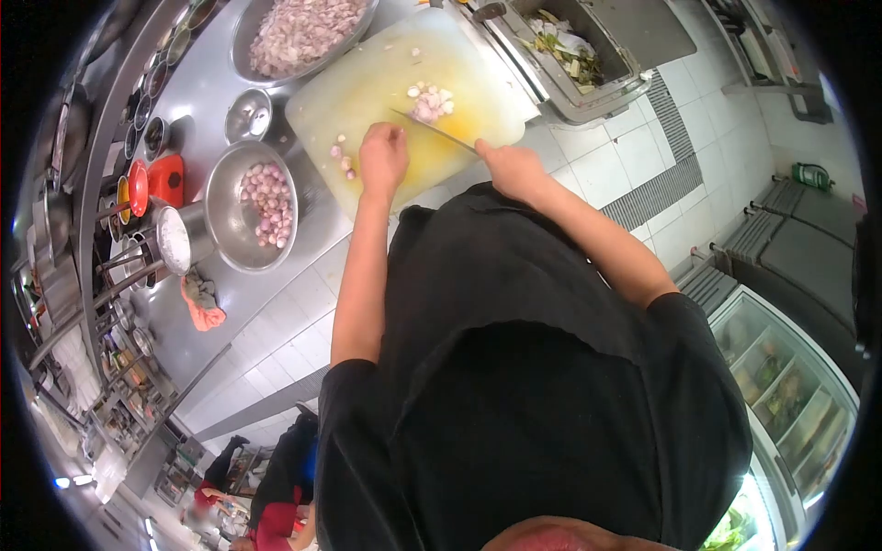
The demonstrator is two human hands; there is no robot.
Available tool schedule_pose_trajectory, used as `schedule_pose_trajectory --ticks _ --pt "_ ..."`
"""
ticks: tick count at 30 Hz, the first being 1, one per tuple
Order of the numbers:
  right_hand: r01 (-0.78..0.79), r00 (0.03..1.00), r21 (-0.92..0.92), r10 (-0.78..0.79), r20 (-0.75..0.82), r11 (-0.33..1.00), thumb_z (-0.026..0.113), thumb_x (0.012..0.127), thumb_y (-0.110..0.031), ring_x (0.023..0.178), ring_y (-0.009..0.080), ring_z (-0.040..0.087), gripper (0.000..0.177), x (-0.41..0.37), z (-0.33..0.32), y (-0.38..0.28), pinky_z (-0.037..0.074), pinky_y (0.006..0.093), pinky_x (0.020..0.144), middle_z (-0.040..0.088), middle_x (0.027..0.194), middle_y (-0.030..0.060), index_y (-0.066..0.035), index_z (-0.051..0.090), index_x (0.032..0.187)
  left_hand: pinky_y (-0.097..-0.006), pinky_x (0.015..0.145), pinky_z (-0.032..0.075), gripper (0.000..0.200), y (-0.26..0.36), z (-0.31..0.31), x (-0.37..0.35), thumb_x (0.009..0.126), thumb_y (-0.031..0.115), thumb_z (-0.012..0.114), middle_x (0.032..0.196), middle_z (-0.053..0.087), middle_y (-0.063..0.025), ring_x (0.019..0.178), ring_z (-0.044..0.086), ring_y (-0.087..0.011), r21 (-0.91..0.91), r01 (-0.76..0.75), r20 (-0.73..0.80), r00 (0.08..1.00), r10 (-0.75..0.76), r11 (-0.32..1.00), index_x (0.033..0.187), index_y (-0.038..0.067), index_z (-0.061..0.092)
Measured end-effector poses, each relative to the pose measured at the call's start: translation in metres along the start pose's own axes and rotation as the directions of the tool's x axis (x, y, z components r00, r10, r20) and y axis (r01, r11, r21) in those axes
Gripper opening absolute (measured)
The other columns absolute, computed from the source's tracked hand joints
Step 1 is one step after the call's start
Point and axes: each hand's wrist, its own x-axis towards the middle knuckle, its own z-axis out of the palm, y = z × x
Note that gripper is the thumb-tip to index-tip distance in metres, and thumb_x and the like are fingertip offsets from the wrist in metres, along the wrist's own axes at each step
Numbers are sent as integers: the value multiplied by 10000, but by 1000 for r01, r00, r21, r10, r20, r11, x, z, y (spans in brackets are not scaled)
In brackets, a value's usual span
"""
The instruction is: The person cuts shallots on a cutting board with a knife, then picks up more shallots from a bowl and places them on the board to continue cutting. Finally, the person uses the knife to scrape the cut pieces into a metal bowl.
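Note:
My right hand (510, 170) grips the handle of a knife (432, 130) whose thin blade lies across a pale yellow cutting board (386, 64). My left hand (381, 156) rests on the board at the blade's tip with its fingers curled down; what lies under them is hidden. A small pile of cut shallot pieces (430, 101) sits just beyond the blade. A few whole peeled shallots (342, 161) lie on the board left of my left hand.
A steel bowl of peeled shallots (262, 202) stands left of the board, with a small steel bowl (248, 115) and a big pan of chopped shallots (299, 32) behind. A scrap bin (570, 46) is at the right, an orange cloth (202, 303) on the counter, a glass-topped chiller (781, 386) lower right.

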Motion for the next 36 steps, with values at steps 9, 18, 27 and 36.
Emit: schedule_pose_trajectory --ticks 9,18,27,36 --pt "65 997 -109 -68 -26 992 606 900 -58 723 347 745 253 -18 -17 -22 566 482 584 734 803 139 -70 527 1140 -358 780 596 85 -4 6 -2 900 -23 708 967 707 -176 856 734 -284 -46 21 16 1000 -20 999 983 -31 690" --pt "42 999 -87 -39 29 995 578 923 -55 762 373 747 278 -10 -4 -14 581 497 637 739 832 156 -63 526 1196 -400 758 561 88 3 5 -4 903 7 727 961 703 -174 836 707 -329 8 -28 2 1000 28 1000 980 -15 690" --pt "-60 995 7 59 80 998 584 901 -34 866 398 747 310 -5 -16 0 584 497 695 747 913 191 -52 527 1205 -442 766 538 58 3 16 14 905 34 719 947 695 -175 850 668 -374 69 -124 9 992 123 990 944 3 688" --pt "42 997 -32 -44 -66 999 601 891 -46 755 360 747 311 -6 -11 -5 574 483 630 735 810 156 -62 527 1192 -445 862 488 64 11 9 11 875 29 716 971 708 -124 944 653 -339 167 -83 7 997 83 983 934 49 704"
